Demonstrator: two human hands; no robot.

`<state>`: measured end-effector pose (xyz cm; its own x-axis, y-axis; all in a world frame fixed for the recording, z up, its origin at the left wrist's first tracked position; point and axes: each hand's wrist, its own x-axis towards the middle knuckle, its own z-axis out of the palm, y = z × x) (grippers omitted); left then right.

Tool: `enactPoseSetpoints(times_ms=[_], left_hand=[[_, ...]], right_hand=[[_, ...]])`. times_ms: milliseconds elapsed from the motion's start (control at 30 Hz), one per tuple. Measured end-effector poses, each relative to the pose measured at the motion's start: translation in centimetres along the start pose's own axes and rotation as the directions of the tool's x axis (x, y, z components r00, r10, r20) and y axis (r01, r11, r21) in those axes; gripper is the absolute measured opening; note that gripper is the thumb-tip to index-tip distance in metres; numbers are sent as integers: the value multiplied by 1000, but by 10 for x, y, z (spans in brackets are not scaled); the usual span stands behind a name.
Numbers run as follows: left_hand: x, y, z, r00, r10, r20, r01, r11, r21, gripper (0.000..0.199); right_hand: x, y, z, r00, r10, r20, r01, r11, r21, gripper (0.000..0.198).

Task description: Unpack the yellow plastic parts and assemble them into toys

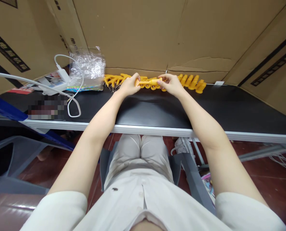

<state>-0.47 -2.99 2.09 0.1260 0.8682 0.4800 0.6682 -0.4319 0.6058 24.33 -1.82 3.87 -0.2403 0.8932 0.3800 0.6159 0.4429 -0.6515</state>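
Observation:
Over the back of the black table, my left hand (130,85) and my right hand (171,84) hold the two ends of a yellow plastic piece (150,82). It has a narrow ridged part towards the left hand and a thicker body towards the right. Both sets of fingers are closed in a pinch. Behind and below it lie several round-ended yellow parts (153,87), partly hidden. Left of my left hand are branched yellow pieces (115,79) with small dark metal coils (109,87) in front. Several yellow cylindrical parts (190,82) stand in a row beyond my right hand.
Cardboard walls (143,35) enclose the black table (155,112) at the back and sides. At the left lie a clear plastic bag (87,65), a white charger (64,74) with a looping cable (72,109), and a blurred-out item (48,107). A white metal edge (152,131) runs along the front.

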Motion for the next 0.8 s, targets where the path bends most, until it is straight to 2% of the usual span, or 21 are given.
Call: enactPoseSetpoints(times_ms=[133,300,500,667,800], left_hand=[[3,-6,2,998,67,4,-67,992,111,33],[5,-10,1,999,45,24,-49,976,211,34],[6,-12,2,994,105,15,-106,983,148,33],[10,-20,6,988,150,-31,-148,987,56,27],[12,-24,7,987,157,-21,-157,987,-14,26]], right_hand=[[8,16,0,998,-67,13,65,992,110,65],[14,28,-3,986,-155,58,147,981,124,72],[11,28,-10,984,-148,97,127,973,195,71],[8,23,-10,989,-133,64,116,968,225,68],[5,15,-10,990,-135,37,122,963,240,66]])
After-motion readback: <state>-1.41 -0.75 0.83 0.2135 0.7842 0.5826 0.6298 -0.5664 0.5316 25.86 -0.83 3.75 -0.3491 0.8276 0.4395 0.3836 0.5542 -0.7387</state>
